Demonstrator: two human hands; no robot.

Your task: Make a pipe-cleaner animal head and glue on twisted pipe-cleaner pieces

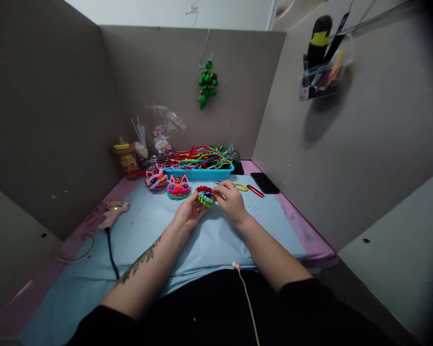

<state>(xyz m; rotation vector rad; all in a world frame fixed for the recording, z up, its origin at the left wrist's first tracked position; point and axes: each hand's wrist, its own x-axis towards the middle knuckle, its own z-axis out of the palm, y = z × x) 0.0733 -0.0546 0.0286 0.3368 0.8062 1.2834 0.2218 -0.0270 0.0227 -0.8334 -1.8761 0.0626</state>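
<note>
My left hand [190,210] grips a small round pipe-cleaner figure [205,196] of red, green and blue coils, held just above the light blue mat [202,240]. My right hand [232,200] is closed in a pinch on the right side of the same figure. Two finished pipe-cleaner faces with pink ears lie just behind, one [178,187] near my left hand and another [156,179] further left.
A blue tray [198,172] heaped with coloured pipe cleaners stands at the back. A pink glue gun [112,213] with a black cord lies left. Scissors [248,188] and a black phone [264,182] lie right. Grey partition walls enclose the desk; a green ornament [208,84] hangs behind.
</note>
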